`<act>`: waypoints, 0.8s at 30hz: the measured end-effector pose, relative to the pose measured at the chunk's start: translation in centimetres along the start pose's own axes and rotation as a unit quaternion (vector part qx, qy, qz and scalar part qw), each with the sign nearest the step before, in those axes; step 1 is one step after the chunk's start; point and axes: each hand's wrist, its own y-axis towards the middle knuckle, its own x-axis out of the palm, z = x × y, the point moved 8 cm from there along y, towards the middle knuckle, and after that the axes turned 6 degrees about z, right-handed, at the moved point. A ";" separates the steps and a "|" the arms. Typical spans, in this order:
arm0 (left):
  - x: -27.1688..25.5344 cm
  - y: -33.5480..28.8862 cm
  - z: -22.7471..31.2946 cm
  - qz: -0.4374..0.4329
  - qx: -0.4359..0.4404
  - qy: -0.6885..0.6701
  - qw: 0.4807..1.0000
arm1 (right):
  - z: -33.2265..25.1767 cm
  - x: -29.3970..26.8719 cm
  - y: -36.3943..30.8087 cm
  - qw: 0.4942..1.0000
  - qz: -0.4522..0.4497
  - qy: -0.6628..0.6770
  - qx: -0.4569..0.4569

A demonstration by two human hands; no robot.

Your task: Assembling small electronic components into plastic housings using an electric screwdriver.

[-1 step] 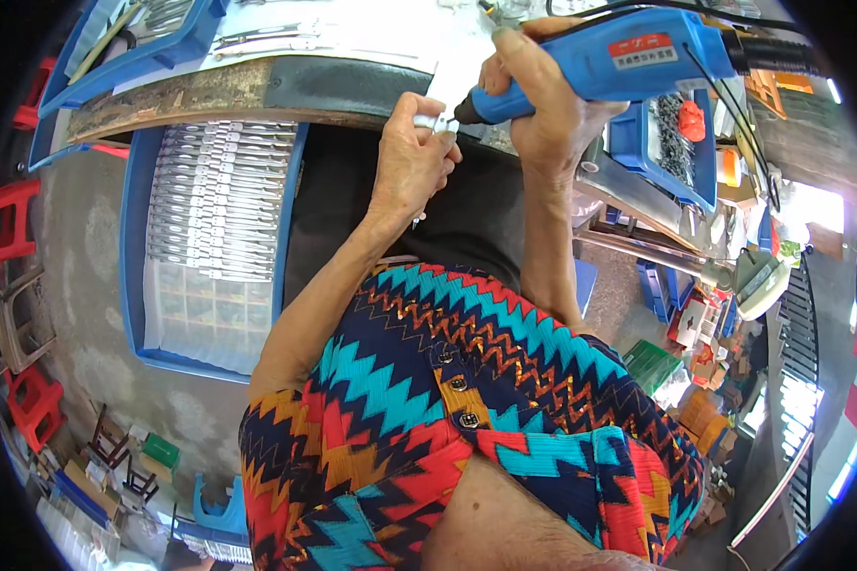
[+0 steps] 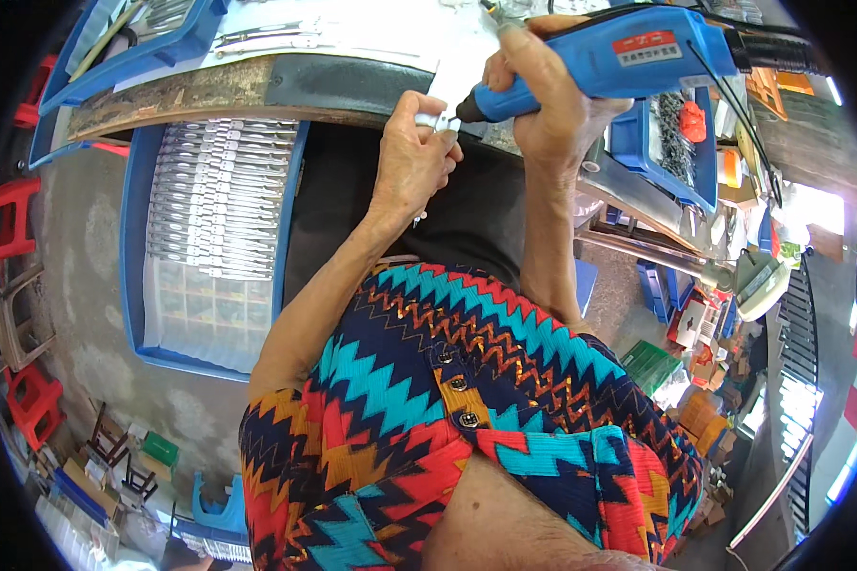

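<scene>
My left hand (image 2: 414, 162) is closed around a slender silvery metal part (image 2: 436, 123) at the table's front edge. The upper end of the part shows above my fingers, and a bit of its lower end pokes out below the palm. My right hand (image 2: 554, 109) grips a blue electric screwdriver (image 2: 628, 55), held almost level from the right. Its dark nose points at the part, right beside my left fingertips. Whether the bit touches a screw is too small to tell.
Left of my lap, a blue tray (image 2: 135, 247) holds rows of similar metal parts. Another blue tray (image 2: 143, 62) sits on the table's left. A blue bin (image 2: 638, 162) with dark small pieces stands at right. Black cables (image 2: 747, 133) hang by the screwdriver. Red stools (image 2: 9, 221) stand far left.
The rear of the screwdriver and my right hand have shifted very slightly up and right. My left hand keeps its place with the metal part.
</scene>
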 end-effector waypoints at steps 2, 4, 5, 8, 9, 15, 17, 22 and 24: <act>0.1 0.0 0.1 0.003 0.001 0.007 1.000 | -0.8 0.3 0.3 0.999 -0.011 0.021 -0.030; -0.1 0.0 0.1 0.007 0.001 0.005 1.000 | -0.5 0.1 0.1 0.996 0.023 0.082 0.020; 0.0 0.0 0.1 0.006 0.000 0.006 1.000 | -0.9 0.2 0.1 0.996 0.024 0.082 0.020; 0.0 0.0 0.2 0.008 0.002 -0.013 1.000 | 0.1 -0.7 -0.1 0.989 0.094 0.056 0.103; 0.0 0.0 0.2 0.004 0.004 -0.007 1.000 | 0.3 -0.6 0.0 0.989 0.087 0.062 0.101; 0.0 0.0 0.2 0.001 0.006 0.006 1.000 | 0.5 -0.7 0.0 0.991 0.078 0.049 0.097; 0.0 -0.1 0.2 0.001 0.006 0.007 1.000 | 0.5 -0.6 0.0 0.990 0.082 0.054 0.101; -0.1 -0.1 0.1 0.002 0.007 0.008 1.000 | 0.5 -0.3 -0.1 0.990 0.081 0.024 0.109; -0.2 -0.1 0.1 0.000 0.008 0.007 1.000 | 0.5 -0.2 0.0 0.991 0.081 0.004 0.109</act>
